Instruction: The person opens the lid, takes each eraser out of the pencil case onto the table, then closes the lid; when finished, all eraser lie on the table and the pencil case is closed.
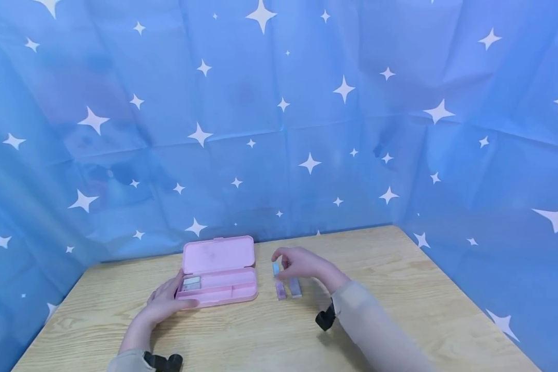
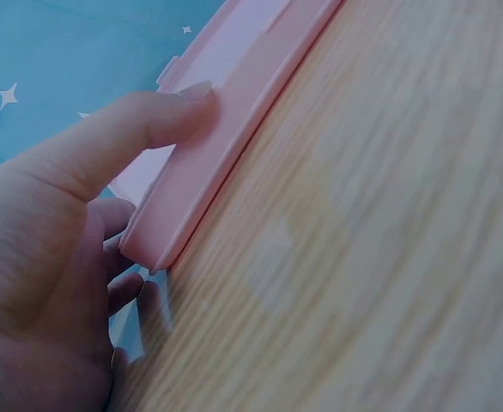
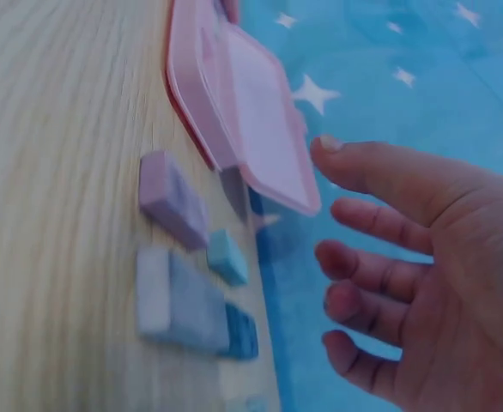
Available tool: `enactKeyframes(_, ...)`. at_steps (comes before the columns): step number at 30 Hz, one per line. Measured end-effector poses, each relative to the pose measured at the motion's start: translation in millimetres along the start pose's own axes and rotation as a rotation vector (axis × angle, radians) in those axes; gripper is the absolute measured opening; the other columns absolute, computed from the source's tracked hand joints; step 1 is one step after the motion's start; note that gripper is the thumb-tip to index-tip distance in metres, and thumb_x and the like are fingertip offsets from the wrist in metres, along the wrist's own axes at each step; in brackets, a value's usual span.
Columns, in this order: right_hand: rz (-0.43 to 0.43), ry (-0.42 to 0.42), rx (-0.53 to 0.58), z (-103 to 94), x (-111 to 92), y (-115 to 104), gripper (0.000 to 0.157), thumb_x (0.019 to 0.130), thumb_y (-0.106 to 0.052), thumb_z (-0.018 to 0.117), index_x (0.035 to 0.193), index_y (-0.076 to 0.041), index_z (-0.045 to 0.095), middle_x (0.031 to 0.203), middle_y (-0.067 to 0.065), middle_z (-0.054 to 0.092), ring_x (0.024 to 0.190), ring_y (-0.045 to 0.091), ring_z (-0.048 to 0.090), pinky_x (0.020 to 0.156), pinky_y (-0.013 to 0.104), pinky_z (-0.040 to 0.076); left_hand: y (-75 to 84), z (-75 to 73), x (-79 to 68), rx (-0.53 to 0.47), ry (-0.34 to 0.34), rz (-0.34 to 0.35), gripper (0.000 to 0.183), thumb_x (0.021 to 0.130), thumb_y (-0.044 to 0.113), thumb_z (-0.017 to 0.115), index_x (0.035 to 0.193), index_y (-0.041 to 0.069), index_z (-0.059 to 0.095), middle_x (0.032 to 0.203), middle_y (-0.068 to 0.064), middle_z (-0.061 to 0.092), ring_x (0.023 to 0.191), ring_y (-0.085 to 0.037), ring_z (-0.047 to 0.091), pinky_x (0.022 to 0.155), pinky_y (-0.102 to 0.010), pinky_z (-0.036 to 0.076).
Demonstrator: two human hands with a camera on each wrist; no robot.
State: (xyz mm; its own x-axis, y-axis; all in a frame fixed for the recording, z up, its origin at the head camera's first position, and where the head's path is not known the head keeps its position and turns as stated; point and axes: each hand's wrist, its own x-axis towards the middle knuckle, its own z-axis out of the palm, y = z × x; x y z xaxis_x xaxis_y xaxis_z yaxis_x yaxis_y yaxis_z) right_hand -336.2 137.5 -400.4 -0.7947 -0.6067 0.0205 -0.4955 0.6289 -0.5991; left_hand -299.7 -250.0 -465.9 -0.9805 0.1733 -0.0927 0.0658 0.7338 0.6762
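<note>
An open pink pencil case (image 1: 219, 302) lay on a wooden table (image 1: 242, 338), its long axis running left to right, its one lid (image 1: 218, 256) folded back away from the person. The left hand (image 1: 164, 301) gripped its left end, thumb over the near wall. Inside sat two small pale blocks (image 1: 191, 283). The right hand (image 1: 302, 262), fingers parted and loosely bent, held nothing, near at least four blocks: one purple block (image 3: 170, 197), one light-blue block (image 3: 227, 257), one grey block (image 3: 196, 300), one teal block (image 3: 243, 330). The purple and grey ones pointed away from the person.
</note>
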Motion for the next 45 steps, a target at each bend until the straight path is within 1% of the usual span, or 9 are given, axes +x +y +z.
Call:
enactKeyframes(5,-0.073,-0.062,-0.026,7.3,31.3,-15.4,0.038,0.090,-0.018,0.070,0.125,-0.012,0.060,0.087,-0.002,0.059,0.072,0.012,0.053,0.062,0.028,0.045,-0.8,0.7,0.0,0.003,0.002,-0.011,0.115,0.076,0.048,0.077,0.155,0.004,0.006,0.154,-0.032,0.011,0.138,-0.054,0.003,0.106,-0.069,-0.004)
enactKeyframes(8,-0.095,-0.082,-0.009,15.0,49.5,-24.5,0.037,0.090,-0.016,0.069,0.126,-0.011,0.060,0.095,0.005,0.062,0.074,0.012,0.054,0.062,0.028,0.046,0.7,0.7,-0.9,0.001,0.008,-0.003,0.114,0.076,0.047,0.077,0.155,0.003,0.008,0.154,-0.033,0.011,0.138,-0.055,0.004,0.105,-0.069,-0.003)
enactKeyframes(13,-0.132,-0.086,-0.053,29.8,77.2,-38.0,0.039,0.091,-0.014,0.070,0.129,-0.013,0.061,0.109,0.013,0.062,0.076,0.011,0.053,0.065,0.025,0.046,0.7,1.6,0.0,0.003,0.012,-0.007,0.114,0.076,0.048,0.077,0.155,0.004,0.008,0.155,-0.032,0.012,0.139,-0.054,0.004,0.106,-0.069,-0.003)
enactKeyframes(20,-0.176,-0.076,-0.161,48.2,107.3,-57.1,0.040,0.089,-0.013,0.071,0.127,-0.017,0.063,0.110,0.008,0.062,0.086,0.012,0.054,0.073,0.022,0.045,-0.1,2.2,0.8,-0.003,0.027,-0.012,0.114,0.076,0.049,0.078,0.155,0.005,0.009,0.155,-0.031,0.013,0.139,-0.053,0.005,0.106,-0.069,-0.002)
enactKeyframes(24,-0.189,-0.104,-0.176,55.8,117.8,-71.4,0.043,0.088,-0.009,0.072,0.129,-0.017,0.061,0.104,0.005,0.064,0.087,0.010,0.055,0.075,0.020,0.045,0.1,1.4,0.6,0.000,0.028,-0.009,0.114,0.076,0.049,0.077,0.155,0.005,0.009,0.155,-0.030,0.014,0.139,-0.053,0.005,0.106,-0.069,-0.002)
enactKeyframes(30,-0.208,-0.145,-0.181,72.1,129.3,-86.2,0.045,0.087,-0.003,0.069,0.128,-0.018,0.061,0.092,-0.003,0.061,0.077,0.006,0.054,0.071,0.017,0.045,-0.1,0.5,0.0,0.024,0.041,0.017,0.113,0.076,0.050,0.077,0.155,0.004,0.010,0.155,-0.030,0.017,0.139,-0.053,0.009,0.104,-0.071,0.001)
enactKeyframes(34,-0.186,-0.155,-0.208,83.7,135.1,-90.0,0.049,0.087,0.000,0.066,0.129,-0.025,0.061,0.084,-0.007,0.058,0.074,0.005,0.051,0.068,0.017,0.043,-0.2,0.6,0.8,0.018,0.038,0.022,0.112,0.076,0.050,0.076,0.155,0.005,0.010,0.155,-0.029,0.018,0.140,-0.052,0.009,0.104,-0.071,0.000)
enactKeyframes(38,-0.159,-0.156,-0.255,91.7,139.4,-93.3,0.049,0.088,-0.002,0.064,0.129,-0.029,0.062,0.077,-0.005,0.056,0.071,0.007,0.050,0.068,0.018,0.042,-1.4,1.0,2.7,0.010,0.037,0.016,0.112,0.076,0.050,0.077,0.156,0.006,0.011,0.156,-0.027,0.018,0.141,-0.050,0.009,0.105,-0.071,-0.001)
enactKeyframes(45,-0.181,-0.152,-0.400,99.1,147.5,-99.6,0.047,0.085,-0.006,0.070,0.125,-0.032,0.066,0.106,-0.005,0.061,0.085,0.004,0.052,0.083,0.016,0.043,-4.6,0.5,4.9,-0.006,0.047,0.019,0.112,0.075,0.050,0.077,0.156,0.008,0.012,0.156,-0.025,0.018,0.140,-0.050,0.008,0.105,-0.070,-0.001)
